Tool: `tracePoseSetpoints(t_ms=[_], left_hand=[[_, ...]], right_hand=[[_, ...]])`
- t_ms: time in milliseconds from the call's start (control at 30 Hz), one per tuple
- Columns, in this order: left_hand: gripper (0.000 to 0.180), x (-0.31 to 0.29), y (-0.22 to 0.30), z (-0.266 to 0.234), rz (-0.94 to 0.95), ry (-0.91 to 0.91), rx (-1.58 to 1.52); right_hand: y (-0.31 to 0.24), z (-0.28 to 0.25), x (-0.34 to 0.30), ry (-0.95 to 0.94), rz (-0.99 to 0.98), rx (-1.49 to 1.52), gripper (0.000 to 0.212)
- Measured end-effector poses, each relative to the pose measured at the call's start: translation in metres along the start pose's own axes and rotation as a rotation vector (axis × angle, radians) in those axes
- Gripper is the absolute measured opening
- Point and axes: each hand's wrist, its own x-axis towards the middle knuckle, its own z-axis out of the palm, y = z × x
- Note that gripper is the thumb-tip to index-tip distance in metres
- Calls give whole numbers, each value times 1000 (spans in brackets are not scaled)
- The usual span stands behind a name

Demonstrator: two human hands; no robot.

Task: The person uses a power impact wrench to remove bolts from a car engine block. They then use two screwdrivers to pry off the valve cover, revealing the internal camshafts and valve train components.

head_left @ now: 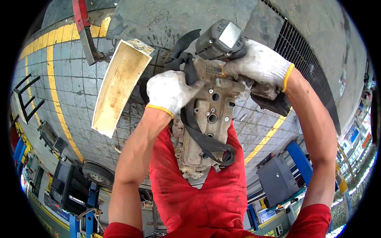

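Observation:
An engine [201, 104] with a grimy, light metal top cover stands between my red-trousered legs. Round holes run down its middle. My right hand [260, 65], in a white knit glove with a yellow cuff, is wrapped round the grip of a black cordless impact wrench [216, 41]. The tool's head is over the engine's far end, and its tip is hidden. My left hand [168, 90], gloved alike, closes on a flat black strap [190, 71] at the engine's far left. The strap's loose length trails over the cover and loops near my right thigh.
A long, stained wooden trough [119, 89] lies on the tiled floor to the left. Beyond it is a red and dark metal bar [84, 31]. A floor grate [303, 51] runs along the right. A grey cabinet [278, 180] and a tyre [97, 173] are nearer the rim.

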Motion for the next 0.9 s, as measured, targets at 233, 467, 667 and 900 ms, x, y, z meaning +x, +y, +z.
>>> tracePoseSetpoints(t_ms=[233,467,667,900], left_hand=[[63,30,-93,26,-383,18,-443],[60,27,-117,45,-424,-42,-824],[70,-4,-106,4,-329,-149,-736],[39,-28,-74,-3,-68,96,-976]], right_hand=[[-19,8,22,-122,94,36,38],[-20,17,43,-169,117,-59,48],[-22,12,47,-149,75,-155,54],[18,3,73,-98,-138,-289,55]])
